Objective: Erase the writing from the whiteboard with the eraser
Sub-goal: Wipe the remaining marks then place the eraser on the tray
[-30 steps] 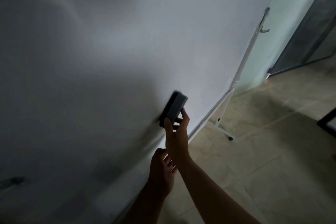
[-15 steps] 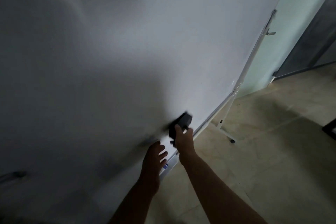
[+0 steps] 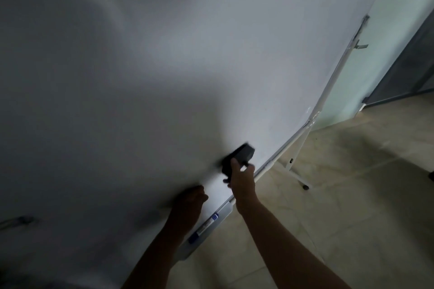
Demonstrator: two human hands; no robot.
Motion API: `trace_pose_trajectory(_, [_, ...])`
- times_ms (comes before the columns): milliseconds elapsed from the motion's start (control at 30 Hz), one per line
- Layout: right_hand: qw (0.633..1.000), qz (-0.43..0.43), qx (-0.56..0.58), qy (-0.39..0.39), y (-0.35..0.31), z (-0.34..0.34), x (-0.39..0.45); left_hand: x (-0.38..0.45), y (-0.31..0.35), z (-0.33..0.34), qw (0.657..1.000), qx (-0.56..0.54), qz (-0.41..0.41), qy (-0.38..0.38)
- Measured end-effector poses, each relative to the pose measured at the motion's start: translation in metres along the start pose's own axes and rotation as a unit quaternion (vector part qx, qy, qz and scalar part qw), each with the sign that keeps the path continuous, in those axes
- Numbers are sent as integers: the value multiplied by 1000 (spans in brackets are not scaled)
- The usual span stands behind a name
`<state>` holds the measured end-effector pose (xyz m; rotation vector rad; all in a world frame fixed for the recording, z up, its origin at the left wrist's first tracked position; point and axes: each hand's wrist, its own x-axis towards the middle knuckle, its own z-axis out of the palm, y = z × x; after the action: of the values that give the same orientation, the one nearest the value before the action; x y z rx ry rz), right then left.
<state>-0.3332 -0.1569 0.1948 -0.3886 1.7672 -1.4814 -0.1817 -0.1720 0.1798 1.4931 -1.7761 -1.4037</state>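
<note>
A large whiteboard (image 3: 187, 54) fills most of the view, and its visible surface looks blank. Low on the board, near its bottom edge, my right hand (image 3: 242, 178) grips a dark eraser (image 3: 239, 156) and holds it flat against the surface. My left hand (image 3: 190, 204) rests against the board just left of and below the eraser, fingers loosely curled with nothing in them. A faint dark mark (image 3: 16, 221) shows at the far left of the board.
A marker with a blue cap (image 3: 204, 227) lies in the tray (image 3: 223, 212) along the board's bottom edge. The board's white stand leg with a caster (image 3: 305, 186) stands on the tiled floor (image 3: 352, 195). A dark door (image 3: 408, 68) is at the far right.
My right hand has drawn the eraser down the board toward the bottom edge. My left hand moved from beside my right wrist onto the board. The view has shifted slightly.
</note>
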Motion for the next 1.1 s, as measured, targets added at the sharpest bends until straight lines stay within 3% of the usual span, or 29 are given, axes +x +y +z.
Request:
trace_pose_trajectory(67, [989,-145,7,-3,-20,-3,-6,2,-4,0,999,30,35,0])
trace_pose_trajectory(133, [976,-217,-17,-12,-36,-9,0,6,-5,-2,996,68,52,-3])
trace_pose_trajectory(200, [981,-189,-38,0,-30,-18,15,5,-9,-5,988,116,102,9])
trace_pose_trajectory(233, [990,-136,-29,1,-24,-20,18,7,-13,-5,983,141,120,9])
trace_pose_trajectory(300, [999,1,1,-32,-11,-18,16,2,-10,-9,991,96,88,-20])
trace_pose_trajectory(333, [999,26,12,-47,-6,-16,12,0,-7,-9,996,60,47,-39])
trace_pose_trajectory(433, [996,-74,25,-39,-2,-9,-5,1,-14,-11,986,135,69,-65])
trace_pose_trajectory(533, [988,-135,-39,-64,12,-1,-15,3,-18,-18,964,198,164,-63])
trace_pose_trajectory(567, [990,-113,-55,-67,20,3,-17,1,-10,-21,947,249,192,-69])
trace_pose_trajectory(633, [995,-39,-62,-74,34,9,-16,2,-16,-23,864,408,291,-41])
trace_pose_trajectory(733, [994,-33,-70,-77,41,16,-24,-8,-19,-30,793,530,285,-93])
trace_pose_trajectory(867, [990,-106,-85,-48,43,28,-36,-9,-33,-36,774,559,276,-113])
trace_pose_trajectory(967, [997,-36,-56,-29,58,41,-35,-14,-33,-45,758,567,297,-125])
trace_pose_trajectory(1100, [991,-107,-76,-29,53,50,-57,-28,-34,-48,782,541,293,-102])
